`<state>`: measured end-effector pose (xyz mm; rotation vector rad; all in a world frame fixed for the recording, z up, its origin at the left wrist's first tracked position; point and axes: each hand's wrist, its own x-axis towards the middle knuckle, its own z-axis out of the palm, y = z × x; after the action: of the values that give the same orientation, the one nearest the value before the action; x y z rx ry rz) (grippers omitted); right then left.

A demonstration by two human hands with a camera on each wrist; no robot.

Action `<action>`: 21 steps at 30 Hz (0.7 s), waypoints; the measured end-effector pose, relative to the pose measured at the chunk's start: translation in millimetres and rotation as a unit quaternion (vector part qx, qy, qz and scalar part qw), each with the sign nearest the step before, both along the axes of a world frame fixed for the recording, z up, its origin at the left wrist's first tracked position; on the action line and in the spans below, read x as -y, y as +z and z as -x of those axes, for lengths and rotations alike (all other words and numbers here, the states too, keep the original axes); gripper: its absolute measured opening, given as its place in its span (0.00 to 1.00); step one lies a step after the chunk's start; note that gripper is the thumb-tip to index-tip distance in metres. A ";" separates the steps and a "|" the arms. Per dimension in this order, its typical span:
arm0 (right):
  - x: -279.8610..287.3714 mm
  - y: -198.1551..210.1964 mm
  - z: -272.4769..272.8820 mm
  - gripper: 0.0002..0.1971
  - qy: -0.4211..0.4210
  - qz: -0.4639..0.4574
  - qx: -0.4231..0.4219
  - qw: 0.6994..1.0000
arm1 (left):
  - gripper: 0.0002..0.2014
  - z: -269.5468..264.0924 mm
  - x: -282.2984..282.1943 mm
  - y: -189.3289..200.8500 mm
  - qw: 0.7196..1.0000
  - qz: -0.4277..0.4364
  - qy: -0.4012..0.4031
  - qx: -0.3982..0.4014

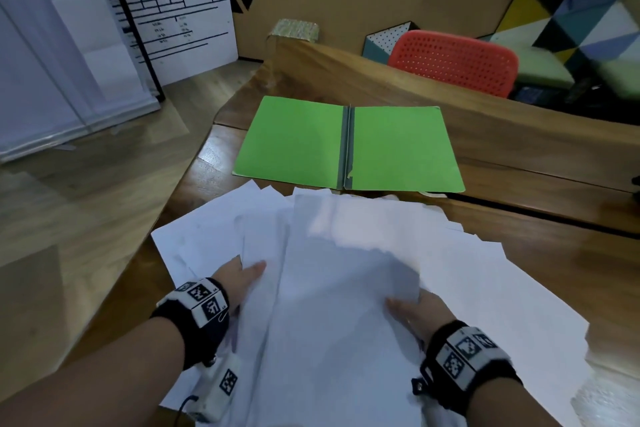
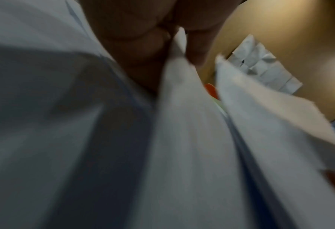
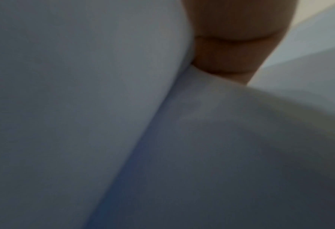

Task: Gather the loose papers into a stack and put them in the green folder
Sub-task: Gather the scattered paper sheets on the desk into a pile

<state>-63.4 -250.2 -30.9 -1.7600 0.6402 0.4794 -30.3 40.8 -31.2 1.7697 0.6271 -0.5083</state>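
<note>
Several white papers (image 1: 346, 270) lie fanned out on the wooden table (image 1: 519, 218), overlapping each other. The green folder (image 1: 349, 146) lies open and flat just beyond them. My left hand (image 1: 242, 279) grips the left side of the pile, thumb on top and fingers under the sheets. In the left wrist view my left hand (image 2: 174, 40) pinches a sheet edge of the papers (image 2: 182, 139). My right hand (image 1: 412, 308) holds the right side, thumb on top, its fingers hidden under paper. The right wrist view shows only a finger (image 3: 231, 51) against the papers (image 3: 84, 108).
A raised wooden ledge (image 1: 450, 94) runs behind the folder, with a red perforated chair back (image 1: 453, 62) beyond it. A whiteboard (image 1: 166, 7) leans at the left. The table's left edge drops to the floor (image 1: 69, 191). A small patterned box (image 1: 298, 29) sits at the ledge's end.
</note>
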 end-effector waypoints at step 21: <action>51.6 11.9 25.6 0.08 -0.084 0.237 -0.025 0.967 | 0.29 9.4 15.7 -18.2 0.994 -0.060 -0.046 -0.073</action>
<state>-89.0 -301.8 -19.0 -2.1219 0.9931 0.2653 -39.7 25.1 -49.4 1.8939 0.6921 -0.6804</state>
